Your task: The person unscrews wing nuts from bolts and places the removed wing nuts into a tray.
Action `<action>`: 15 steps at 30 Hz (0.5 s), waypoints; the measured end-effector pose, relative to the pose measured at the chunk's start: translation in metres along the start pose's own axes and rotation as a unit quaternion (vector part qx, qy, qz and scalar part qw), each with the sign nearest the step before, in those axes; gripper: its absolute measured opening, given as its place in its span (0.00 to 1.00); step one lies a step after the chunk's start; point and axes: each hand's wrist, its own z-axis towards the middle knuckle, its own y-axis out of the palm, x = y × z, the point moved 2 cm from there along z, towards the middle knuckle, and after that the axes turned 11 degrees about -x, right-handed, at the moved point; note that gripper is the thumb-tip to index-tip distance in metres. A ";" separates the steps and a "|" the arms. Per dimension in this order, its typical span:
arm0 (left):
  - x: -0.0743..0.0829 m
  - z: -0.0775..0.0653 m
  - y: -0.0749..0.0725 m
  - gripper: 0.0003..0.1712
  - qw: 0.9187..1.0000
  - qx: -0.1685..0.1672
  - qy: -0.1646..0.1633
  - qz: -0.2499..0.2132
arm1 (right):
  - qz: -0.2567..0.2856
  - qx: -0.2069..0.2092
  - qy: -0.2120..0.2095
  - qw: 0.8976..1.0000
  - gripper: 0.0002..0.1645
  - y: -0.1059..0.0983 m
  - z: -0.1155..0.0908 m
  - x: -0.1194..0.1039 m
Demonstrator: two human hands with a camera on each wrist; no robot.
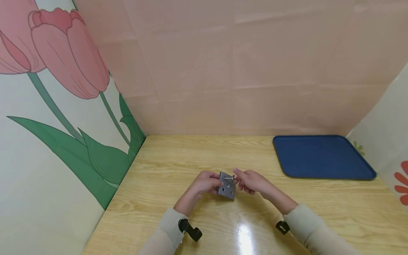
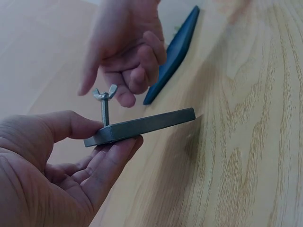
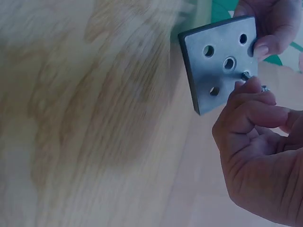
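My left hand [image 1: 206, 182] holds a square grey metal plate [image 1: 227, 191] by one edge, thumb on one face and fingers on the other, tilted above the table. Several round holes [image 3: 209, 51] show in the right wrist view. A threaded bolt [image 2: 105, 113] stands out from the plate near the left thumb, with a wing nut [image 2: 105, 93] at its outer end. Around the wing nut hovers my right hand [image 1: 251, 181], thumb extended and fingers loosely bent. In the left wrist view, gaps show between its fingertips and the wings.
A blue tray [image 1: 325, 156] lies at the back right of the wooden table [image 1: 178, 152]. Behind stands a pink covered wall [image 1: 232, 71]. A tulip-printed panel [image 1: 63, 117] borders the left side, and a white panel [image 1: 389, 134] the right.
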 end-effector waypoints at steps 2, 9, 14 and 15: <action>-0.001 0.000 0.000 0.18 1.000 -0.001 0.001 0.000 | 0.021 -0.018 0.011 1.000 0.45 0.001 0.001 0.000; 0.000 -0.002 0.000 0.18 1.000 -0.005 0.002 -0.003 | 0.068 -0.055 0.031 0.996 0.41 0.005 0.007 0.001; 0.001 -0.004 0.001 0.18 1.000 -0.003 0.002 -0.001 | 0.067 -0.057 0.037 0.995 0.40 0.006 0.008 0.000; 0.001 -0.004 0.001 0.19 1.000 -0.002 0.003 -0.001 | 0.062 -0.057 0.034 0.996 0.40 0.006 0.008 0.000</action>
